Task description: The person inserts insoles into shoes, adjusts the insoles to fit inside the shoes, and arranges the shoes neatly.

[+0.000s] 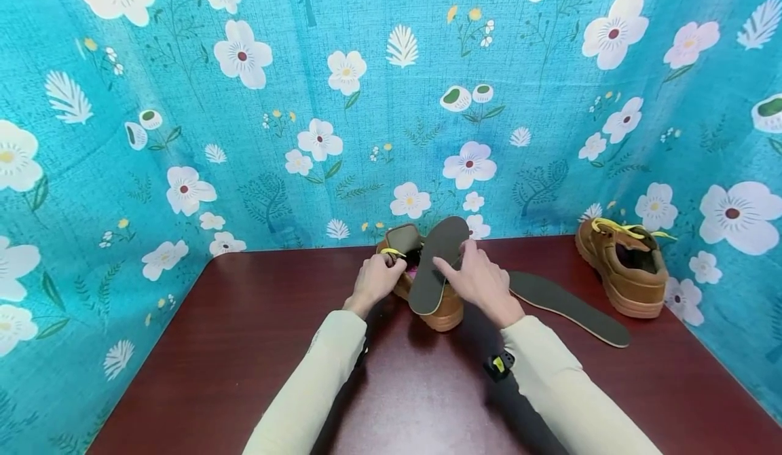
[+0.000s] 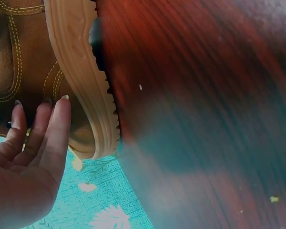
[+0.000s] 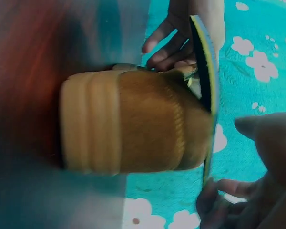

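Note:
A tan leather shoe (image 1: 444,316) with yellow laces stands near the table's far edge, heel toward me. My left hand (image 1: 375,280) grips its side near the laces; in the left wrist view several fingertips press the stitched leather (image 2: 35,76) above the pale sole. Over the shoe opening, my right hand (image 1: 479,277) holds a dark grey insole (image 1: 441,251), thumb across its face and fingers at its right edge. In the right wrist view the insole (image 3: 206,62) appears edge-on above the shoe's heel (image 3: 148,124). A little pink shows inside the shoe.
On the dark red table (image 1: 256,346), a second grey insole (image 1: 568,305) lies to the right of my right hand. The other tan shoe (image 1: 632,271) stands at the right edge, yellow laces loose. A blue floral cloth (image 1: 366,190) hangs behind and at both sides.

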The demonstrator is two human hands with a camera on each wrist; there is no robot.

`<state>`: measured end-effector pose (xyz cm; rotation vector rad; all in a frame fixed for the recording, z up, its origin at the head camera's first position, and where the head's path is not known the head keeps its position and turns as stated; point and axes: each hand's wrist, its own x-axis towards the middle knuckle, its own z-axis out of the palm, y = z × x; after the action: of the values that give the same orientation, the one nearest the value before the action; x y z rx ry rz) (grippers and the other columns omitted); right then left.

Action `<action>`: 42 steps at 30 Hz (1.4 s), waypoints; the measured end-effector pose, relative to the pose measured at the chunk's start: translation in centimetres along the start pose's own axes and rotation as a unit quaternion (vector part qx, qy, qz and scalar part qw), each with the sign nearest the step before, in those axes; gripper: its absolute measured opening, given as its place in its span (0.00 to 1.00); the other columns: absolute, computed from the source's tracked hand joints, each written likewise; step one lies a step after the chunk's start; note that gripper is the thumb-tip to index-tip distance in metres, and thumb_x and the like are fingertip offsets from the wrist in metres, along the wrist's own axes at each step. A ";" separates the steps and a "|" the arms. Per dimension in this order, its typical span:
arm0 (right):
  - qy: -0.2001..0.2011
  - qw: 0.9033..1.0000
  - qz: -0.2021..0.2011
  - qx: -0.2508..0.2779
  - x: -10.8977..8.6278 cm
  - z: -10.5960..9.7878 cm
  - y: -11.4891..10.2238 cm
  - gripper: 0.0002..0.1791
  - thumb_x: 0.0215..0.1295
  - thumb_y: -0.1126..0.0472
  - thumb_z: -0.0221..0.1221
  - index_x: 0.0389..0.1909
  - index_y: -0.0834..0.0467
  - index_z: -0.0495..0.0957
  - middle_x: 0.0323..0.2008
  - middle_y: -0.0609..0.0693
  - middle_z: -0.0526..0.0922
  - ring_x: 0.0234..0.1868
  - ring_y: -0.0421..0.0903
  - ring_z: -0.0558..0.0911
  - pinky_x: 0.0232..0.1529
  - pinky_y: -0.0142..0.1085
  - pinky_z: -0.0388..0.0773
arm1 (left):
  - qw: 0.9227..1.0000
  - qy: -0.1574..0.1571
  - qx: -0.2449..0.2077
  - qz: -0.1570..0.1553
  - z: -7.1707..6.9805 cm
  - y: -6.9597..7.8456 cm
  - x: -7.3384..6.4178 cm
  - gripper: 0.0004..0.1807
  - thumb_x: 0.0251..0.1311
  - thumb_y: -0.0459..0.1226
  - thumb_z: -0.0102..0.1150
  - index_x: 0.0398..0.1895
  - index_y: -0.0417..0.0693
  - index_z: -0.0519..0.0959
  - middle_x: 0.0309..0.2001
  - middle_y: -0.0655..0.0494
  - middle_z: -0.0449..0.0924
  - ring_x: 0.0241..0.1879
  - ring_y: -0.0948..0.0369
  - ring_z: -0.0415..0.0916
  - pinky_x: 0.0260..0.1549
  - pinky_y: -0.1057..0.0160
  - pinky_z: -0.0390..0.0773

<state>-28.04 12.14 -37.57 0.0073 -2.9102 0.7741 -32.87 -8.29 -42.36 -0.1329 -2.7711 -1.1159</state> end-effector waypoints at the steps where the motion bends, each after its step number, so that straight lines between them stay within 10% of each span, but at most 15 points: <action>1: -0.009 1.000 0.000 -0.016 0.2 0.0 -0.4 0.41 0.59 0.28 0.49 0.56 0.60 0.63 0.39 0.59 0.75 0.37 0.57 0.78 0.35 0.54 0.72 | 1.000 0.000 0.003 -0.001 0.0 0.0 0.0 0.20 0.55 0.50 0.50 0.11 0.53 0.62 0.16 0.61 0.57 0.20 0.60 0.62 0.22 0.62 0.63; 10: -0.078 0.987 0.061 -0.125 2.6 0.9 -2.9 0.63 0.48 0.17 0.44 0.66 0.68 0.53 0.50 0.72 0.70 0.37 0.63 0.78 0.36 0.51 0.76 | 1.000 -0.009 -0.001 -0.003 0.0 0.0 0.1 0.20 0.56 0.50 0.49 0.12 0.53 0.63 0.15 0.62 0.57 0.18 0.61 0.60 0.21 0.62 0.61; 20: -0.125 0.987 0.061 -0.080 3.2 0.8 -2.0 0.54 0.55 0.29 0.52 0.63 0.72 0.53 0.54 0.72 0.69 0.48 0.66 0.75 0.45 0.56 0.71 | 1.000 -0.001 0.003 -0.002 0.3 0.1 -0.1 0.19 0.54 0.49 0.50 0.11 0.54 0.62 0.16 0.62 0.57 0.18 0.62 0.60 0.20 0.63 0.61; 28: -0.117 0.993 -0.022 0.011 3.1 -1.6 -0.9 0.37 0.59 0.40 0.53 0.58 0.67 0.66 0.49 0.64 0.76 0.42 0.54 0.78 0.41 0.48 0.74 | 1.000 -0.002 -0.006 -0.001 -0.1 0.1 0.0 0.19 0.55 0.47 0.50 0.11 0.54 0.61 0.15 0.63 0.55 0.17 0.62 0.57 0.20 0.63 0.59; 33: -0.109 0.987 -0.119 0.002 3.0 -3.2 0.8 0.34 0.60 0.50 0.58 0.62 0.68 0.69 0.53 0.63 0.76 0.47 0.53 0.77 0.46 0.47 0.73 | 1.000 -0.005 -0.008 -0.005 0.1 0.1 0.0 0.19 0.55 0.48 0.50 0.12 0.54 0.61 0.15 0.63 0.54 0.18 0.63 0.57 0.19 0.63 0.59; 42: -0.109 0.971 -0.212 -0.036 2.6 -6.5 3.6 0.19 0.63 0.56 0.58 0.53 0.60 0.81 0.47 0.59 0.81 0.29 0.47 0.74 0.27 0.37 0.66 | 1.000 -0.001 -0.008 -0.003 -0.1 0.0 0.2 0.19 0.55 0.48 0.51 0.13 0.52 0.63 0.17 0.61 0.57 0.19 0.61 0.60 0.21 0.62 0.61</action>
<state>-29.97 18.56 -33.40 0.7229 -2.9665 0.6251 -33.04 -8.32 -42.21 -0.1278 -2.7664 -1.1406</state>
